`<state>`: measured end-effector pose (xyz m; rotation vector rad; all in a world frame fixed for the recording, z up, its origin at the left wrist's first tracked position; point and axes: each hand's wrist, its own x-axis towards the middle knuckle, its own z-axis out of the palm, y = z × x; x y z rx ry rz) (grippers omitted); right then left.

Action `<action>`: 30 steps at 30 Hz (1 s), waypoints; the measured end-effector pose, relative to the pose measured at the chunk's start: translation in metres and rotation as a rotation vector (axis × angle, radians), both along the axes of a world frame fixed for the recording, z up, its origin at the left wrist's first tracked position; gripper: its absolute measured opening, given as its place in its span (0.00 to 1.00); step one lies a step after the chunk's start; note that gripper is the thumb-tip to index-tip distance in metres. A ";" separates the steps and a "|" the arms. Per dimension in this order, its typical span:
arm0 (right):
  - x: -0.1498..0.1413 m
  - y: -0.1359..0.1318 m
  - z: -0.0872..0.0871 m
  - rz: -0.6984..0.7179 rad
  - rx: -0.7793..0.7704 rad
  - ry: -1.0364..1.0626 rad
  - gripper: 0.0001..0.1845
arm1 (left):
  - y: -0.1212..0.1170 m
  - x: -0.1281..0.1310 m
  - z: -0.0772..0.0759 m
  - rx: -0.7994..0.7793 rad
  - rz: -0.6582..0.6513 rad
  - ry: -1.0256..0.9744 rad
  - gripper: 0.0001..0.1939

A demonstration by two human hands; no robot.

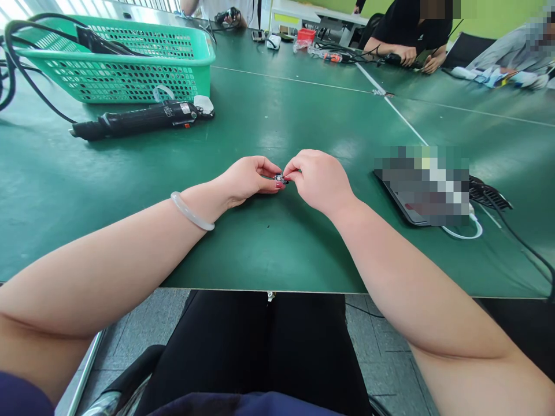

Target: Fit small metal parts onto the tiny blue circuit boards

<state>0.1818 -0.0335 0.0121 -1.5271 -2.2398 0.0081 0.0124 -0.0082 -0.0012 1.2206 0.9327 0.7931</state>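
Over the green table [269,248], my two hands meet at one small dark-and-light patterned part [281,178], too small to name exactly. My left hand [250,180] pinches it from the left between thumb and fingers, with a pale bangle [191,211] around that wrist. From the right, my right hand [321,178] is closed, its thumb and forefinger pinched at the part's right edge. Fingertips cover some of the part. Whether it is one piece or several, I cannot tell.
A green basket [130,81] holding black cabled tools stands back left. Before it lies a black corded screwdriver-like tool [143,120]. At right, a dark tablet-like device [401,196], partly blurred, has a white cable [466,236]. Co-workers' hands [418,56] show across the table.
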 end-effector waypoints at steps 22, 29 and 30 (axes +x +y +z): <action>0.002 0.000 0.001 -0.049 -0.125 0.102 0.10 | 0.002 0.000 0.001 -0.001 0.040 -0.025 0.17; 0.005 0.007 -0.004 -0.089 -0.072 0.087 0.09 | 0.003 -0.002 0.003 -0.032 0.020 -0.028 0.23; 0.004 0.007 -0.005 -0.090 -0.069 0.085 0.09 | 0.003 -0.002 0.003 -0.034 0.021 -0.026 0.23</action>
